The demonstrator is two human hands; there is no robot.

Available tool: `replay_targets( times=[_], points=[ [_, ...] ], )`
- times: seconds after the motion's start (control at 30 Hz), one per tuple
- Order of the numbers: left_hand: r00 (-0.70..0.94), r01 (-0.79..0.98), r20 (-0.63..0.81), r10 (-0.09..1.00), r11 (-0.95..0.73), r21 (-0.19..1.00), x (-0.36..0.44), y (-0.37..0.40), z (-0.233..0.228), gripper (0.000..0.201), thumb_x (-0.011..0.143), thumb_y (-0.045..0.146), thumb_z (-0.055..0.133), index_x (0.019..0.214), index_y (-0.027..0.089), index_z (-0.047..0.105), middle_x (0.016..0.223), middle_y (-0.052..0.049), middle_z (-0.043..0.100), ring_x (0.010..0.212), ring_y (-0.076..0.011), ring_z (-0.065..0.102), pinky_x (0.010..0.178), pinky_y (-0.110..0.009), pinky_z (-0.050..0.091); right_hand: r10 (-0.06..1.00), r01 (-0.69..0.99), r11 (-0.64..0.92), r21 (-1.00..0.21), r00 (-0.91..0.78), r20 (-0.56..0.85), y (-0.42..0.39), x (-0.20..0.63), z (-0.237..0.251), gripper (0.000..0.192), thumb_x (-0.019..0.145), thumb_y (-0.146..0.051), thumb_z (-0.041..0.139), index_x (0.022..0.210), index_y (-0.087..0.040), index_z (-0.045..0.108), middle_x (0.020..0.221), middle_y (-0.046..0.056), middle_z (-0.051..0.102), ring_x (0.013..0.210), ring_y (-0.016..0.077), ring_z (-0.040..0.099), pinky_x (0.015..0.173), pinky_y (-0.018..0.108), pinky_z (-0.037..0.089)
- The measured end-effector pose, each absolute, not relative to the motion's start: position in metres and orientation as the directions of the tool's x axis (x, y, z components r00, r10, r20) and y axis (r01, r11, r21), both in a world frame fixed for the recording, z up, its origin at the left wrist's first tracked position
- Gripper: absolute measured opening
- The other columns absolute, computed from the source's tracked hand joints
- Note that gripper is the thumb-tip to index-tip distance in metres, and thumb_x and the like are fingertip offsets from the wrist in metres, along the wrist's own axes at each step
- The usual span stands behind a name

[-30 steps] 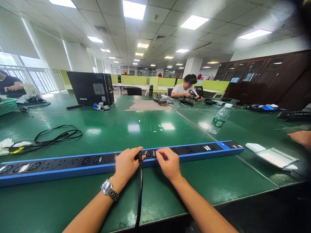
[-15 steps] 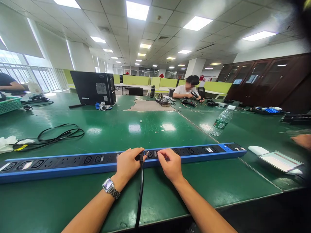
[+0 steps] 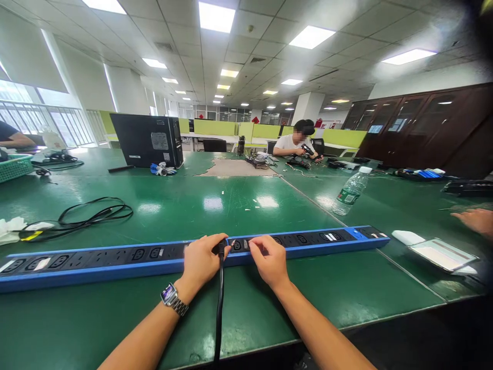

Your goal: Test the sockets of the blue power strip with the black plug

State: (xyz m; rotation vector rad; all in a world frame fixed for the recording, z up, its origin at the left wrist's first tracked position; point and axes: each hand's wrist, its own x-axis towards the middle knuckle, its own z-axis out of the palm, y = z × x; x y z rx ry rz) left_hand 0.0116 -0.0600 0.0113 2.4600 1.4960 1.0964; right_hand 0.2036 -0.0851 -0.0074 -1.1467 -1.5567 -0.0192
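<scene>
A long blue power strip [image 3: 115, 259] with black sockets lies across the green table [image 3: 231, 205] in front of me. My left hand [image 3: 200, 259], with a watch on the wrist, grips a black plug [image 3: 221, 248] seated in a socket near the strip's middle; its black cable [image 3: 219, 318] runs toward me over the table edge. My right hand [image 3: 269, 259] rests on the strip just right of the plug, fingertips pressing on its top face.
A coiled black cable [image 3: 88, 216] lies at left, a water bottle [image 3: 348, 191] at right, a white tray [image 3: 442, 254] near another person's hand [image 3: 475, 220]. A black computer case [image 3: 148, 140] stands at the back. A person sits working far behind.
Both hands stay on the strip and plug; only the camera view has shifted slightly. The other person's hand at right has moved a little.
</scene>
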Motion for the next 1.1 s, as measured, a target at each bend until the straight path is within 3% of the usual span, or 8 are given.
replay_targets(
  times=[0.3,0.63,0.9,1.1],
  points=[
    [0.308,0.76,0.548,0.778,-0.547,0.35,0.0148,-0.06,0.0109,0.026,0.082,0.033,0.069,0.108,0.03,0.071,0.1,0.0,0.077,0.085,-0.0207,0.071,0.081,-0.031,0.054,0.646,0.664,0.516,-0.54,0.112,0.755,-0.0852,0.2035,-0.0068,0.019,0.086,-0.023,0.054,0.069,-0.021,0.063,0.064,0.0,0.064,0.059,0.0146,0.056,0.06,0.027,0.043],
    [0.304,0.754,0.495,0.814,-0.523,0.397,0.0123,-0.061,0.0153,0.022,0.083,0.031,0.068,0.105,0.03,0.071,0.097,0.002,0.077,0.085,-0.0213,0.07,0.073,-0.031,0.052,0.645,0.657,0.52,-0.546,0.117,0.755,-0.0839,0.2039,-0.0092,0.018,0.086,-0.023,0.055,0.07,-0.02,0.063,0.065,0.0,0.064,0.06,0.0138,0.056,0.061,0.026,0.043],
    [0.363,0.736,0.548,0.753,-0.593,0.327,0.0138,-0.0607,0.0103,0.023,0.086,0.033,0.065,0.109,0.029,0.069,0.106,0.0,0.075,0.09,-0.0194,0.07,0.085,-0.031,0.052,0.646,0.653,0.523,-0.548,0.116,0.755,-0.0839,0.2038,-0.0091,0.018,0.086,-0.023,0.055,0.07,-0.02,0.063,0.065,0.0,0.064,0.061,0.0142,0.056,0.061,0.027,0.043],
    [0.329,0.74,0.562,0.759,-0.577,0.346,0.013,-0.0609,0.0113,0.02,0.083,0.032,0.068,0.103,0.028,0.07,0.096,0.001,0.077,0.084,-0.0196,0.071,0.085,-0.032,0.053,0.653,0.649,0.519,-0.556,0.119,0.748,-0.0842,0.2041,-0.0086,0.018,0.086,-0.023,0.055,0.07,-0.02,0.063,0.065,-0.001,0.064,0.06,0.0137,0.056,0.061,0.026,0.043]
  ],
)
